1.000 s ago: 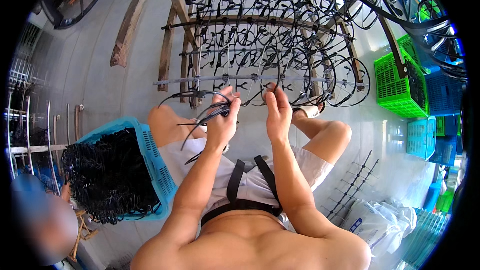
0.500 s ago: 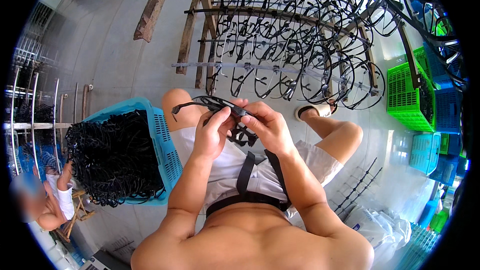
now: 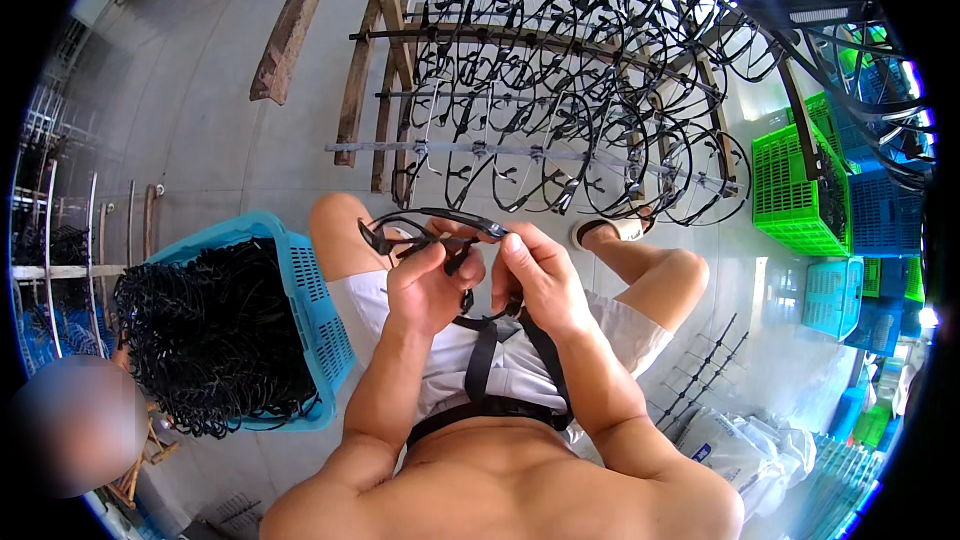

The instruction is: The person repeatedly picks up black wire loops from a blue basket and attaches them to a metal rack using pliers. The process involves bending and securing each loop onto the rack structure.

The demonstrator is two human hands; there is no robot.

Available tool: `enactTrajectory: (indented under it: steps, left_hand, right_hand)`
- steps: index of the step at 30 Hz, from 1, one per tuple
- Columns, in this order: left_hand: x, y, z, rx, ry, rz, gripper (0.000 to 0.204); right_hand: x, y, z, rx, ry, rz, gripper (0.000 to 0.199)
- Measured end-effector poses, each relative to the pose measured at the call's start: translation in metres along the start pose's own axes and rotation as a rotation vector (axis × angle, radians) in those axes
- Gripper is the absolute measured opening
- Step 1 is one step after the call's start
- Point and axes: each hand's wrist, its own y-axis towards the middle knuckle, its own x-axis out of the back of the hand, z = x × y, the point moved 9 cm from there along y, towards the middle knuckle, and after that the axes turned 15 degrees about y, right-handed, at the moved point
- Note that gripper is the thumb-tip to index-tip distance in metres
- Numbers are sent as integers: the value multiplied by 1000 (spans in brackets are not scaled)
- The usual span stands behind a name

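**Both hands working a black frame above the lap**

A blue basket (image 3: 318,325) heaped with black frames (image 3: 210,340) is sitting at nine o'clock, its right rim just beside the person's thigh. Bare grey floor (image 3: 200,130) is lying open beyond it toward ten o'clock. At centre, the left hand (image 3: 432,285) is pinching a single black frame (image 3: 425,228), fingers curled round it; the right hand (image 3: 535,275) is closing on the same frame's right end. A wooden rack (image 3: 560,140) hung with frames is crowding twelve o'clock, near the knees. Green and blue crates (image 3: 800,190) are standing at three o'clock, well apart.
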Motion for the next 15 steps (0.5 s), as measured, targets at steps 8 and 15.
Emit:
enactTrajectory:
  steps: [8,15]
  left_hand:
    - [29,-26,-76,-509,646,-217,21]
    - [33,27,-69,-392,1442,-491,27]
  right_hand:
    - [59,-22,86,303,216,-355,29]
    - [51,22,96,397,-509,-510,29]
